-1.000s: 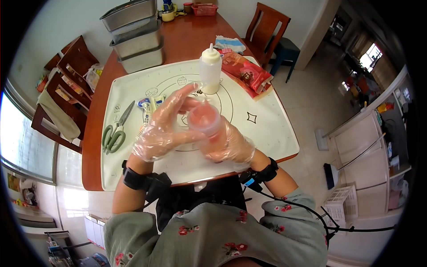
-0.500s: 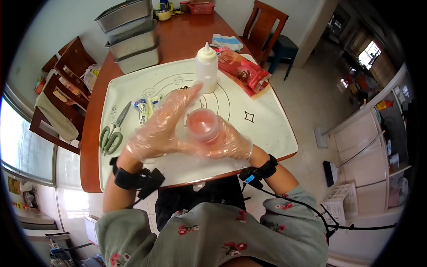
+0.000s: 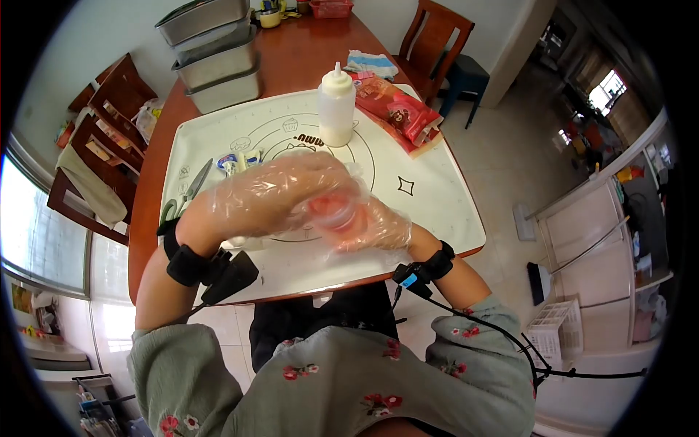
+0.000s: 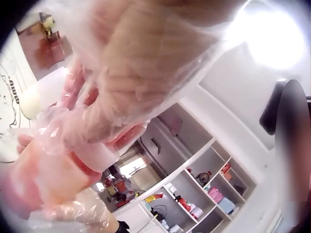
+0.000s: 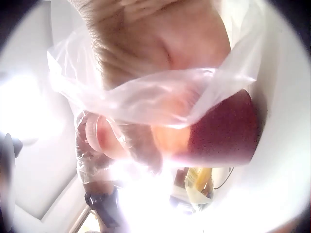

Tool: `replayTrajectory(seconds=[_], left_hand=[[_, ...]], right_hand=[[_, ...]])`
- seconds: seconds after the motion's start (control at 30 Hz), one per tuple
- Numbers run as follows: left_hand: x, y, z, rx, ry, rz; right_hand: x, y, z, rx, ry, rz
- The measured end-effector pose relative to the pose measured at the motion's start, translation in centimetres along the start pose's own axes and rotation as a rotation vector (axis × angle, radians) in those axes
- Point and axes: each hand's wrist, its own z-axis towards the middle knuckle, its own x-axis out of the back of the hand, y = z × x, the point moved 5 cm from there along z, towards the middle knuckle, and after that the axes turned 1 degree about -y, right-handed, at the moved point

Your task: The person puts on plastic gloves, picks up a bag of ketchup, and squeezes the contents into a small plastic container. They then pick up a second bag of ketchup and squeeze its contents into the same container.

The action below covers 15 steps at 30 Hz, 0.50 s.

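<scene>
Both hands wear clear plastic gloves and meet over the mat at a bottle [image 3: 336, 211] with red and pink contents. My right hand [image 3: 382, 224] grips its body; in the right wrist view the bottle's dark red end [image 5: 226, 131] shows beyond the glove. From above, my left hand [image 3: 291, 186] curls its fingers round the top of the bottle. Its pale band [image 4: 95, 158] shows below those fingers in the left wrist view. Behind the hands, a squeeze bottle [image 3: 336, 109] with a cream pointed cap stands upright.
A white printed mat [image 3: 437, 211] covers the near table. Green-handled scissors [image 3: 193, 186] and a small tube [image 3: 229, 164] lie left, partly hidden. A red packet [image 3: 400, 113] and folded cloth [image 3: 371, 64] lie right. Stacked metal containers [image 3: 218, 65] stand at the back left.
My left hand has turned from spread fingers beside the bottle to curled over its top, its elbow swinging out to the left. My right hand keeps its grip on the bottle.
</scene>
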Motion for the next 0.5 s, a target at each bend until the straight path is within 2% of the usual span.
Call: replayTrajectory(seconds=[0.07,0.17,0.27,0.37,0.47,0.5], left_hand=[[0.9,0.9,0.8,0.129,-0.084,0.055],[0.9,0.6,1.5,0.458,-0.153,0.218],[1.4,0.9,1.5,0.603,-0.236,0.234],[1.6,1.9,1.1,-0.119,0.160,0.072],[0.5,0.5,1.5,-0.114,-0.031,0.137],[0.6,0.6,1.6,-0.017,-0.080,0.162]], right_hand=[[0.1,0.0,0.0,0.009,0.029,0.075],[-0.2,0.8,0.1,0.020,0.097,0.242],[0.0,0.9,0.2,0.070,0.127,0.244],[0.3,1.0,-0.2,0.012,0.103,0.166],[0.2,0.8,0.0,-0.039,0.039,0.147],[0.1,0.5,0.0,-0.020,0.056,0.156]])
